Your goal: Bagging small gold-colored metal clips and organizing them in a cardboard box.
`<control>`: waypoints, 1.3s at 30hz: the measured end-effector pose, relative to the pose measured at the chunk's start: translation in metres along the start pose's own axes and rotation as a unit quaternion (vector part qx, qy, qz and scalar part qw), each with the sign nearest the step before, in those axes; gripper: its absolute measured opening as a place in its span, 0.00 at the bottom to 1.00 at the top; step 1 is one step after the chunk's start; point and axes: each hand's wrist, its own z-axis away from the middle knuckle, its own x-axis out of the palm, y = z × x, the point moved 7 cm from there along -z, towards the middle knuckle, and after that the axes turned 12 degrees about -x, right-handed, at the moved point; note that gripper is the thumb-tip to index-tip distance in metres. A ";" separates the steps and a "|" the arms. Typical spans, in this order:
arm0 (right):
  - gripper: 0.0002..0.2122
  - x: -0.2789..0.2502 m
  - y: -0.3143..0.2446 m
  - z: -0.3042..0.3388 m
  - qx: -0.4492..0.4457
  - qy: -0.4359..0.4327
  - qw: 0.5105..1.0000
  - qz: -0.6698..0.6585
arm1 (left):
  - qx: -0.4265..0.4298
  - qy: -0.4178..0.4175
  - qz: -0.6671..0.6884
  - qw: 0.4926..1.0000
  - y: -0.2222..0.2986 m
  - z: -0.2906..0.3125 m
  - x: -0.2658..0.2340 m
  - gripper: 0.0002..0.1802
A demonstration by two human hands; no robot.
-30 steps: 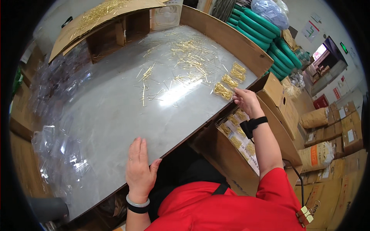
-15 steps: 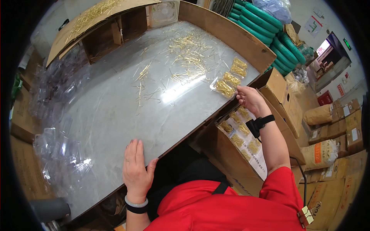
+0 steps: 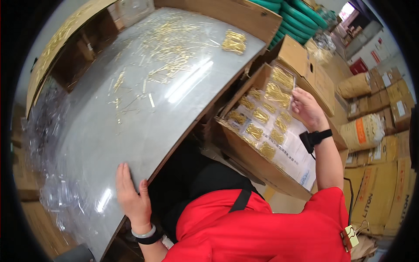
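Observation:
My left hand lies flat on the near edge of the grey table, fingers stretched out and empty. Over an open cardboard box to the right of the table, my right hand pinches the edge of a clear plastic pack of gold hooks. A similar pack sits just beyond it; whether my fingers hold that one too I cannot tell. Several gold packs lie in rows on a printed white sheet inside the box. One more pack rests at the table's far right corner.
Loose gold wire hooks are strewn over the far half of the table. Clear plastic cases pile up along its left side. A cardboard rim borders the back. Cartons and green coiled rolls stand to the right.
My right hand has moved from the table's right edge to above the box, taking packs of gold hooks along. The view has shifted to the right; my left hand stays on the table.

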 end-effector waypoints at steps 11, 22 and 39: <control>0.06 -0.210 0.089 0.145 0.103 0.174 0.979 0.008 | 0.005 0.006 -0.025 1.000 0.001 0.000 0.004 0.29; 0.07 -0.260 0.188 0.151 0.229 0.214 0.949 0.041 | 0.015 0.020 -0.064 0.998 0.001 -0.001 0.004 0.26; 0.11 -0.259 0.186 0.152 0.254 0.229 0.925 0.166 | 0.015 0.025 -0.063 0.998 0.000 -0.002 0.006 0.25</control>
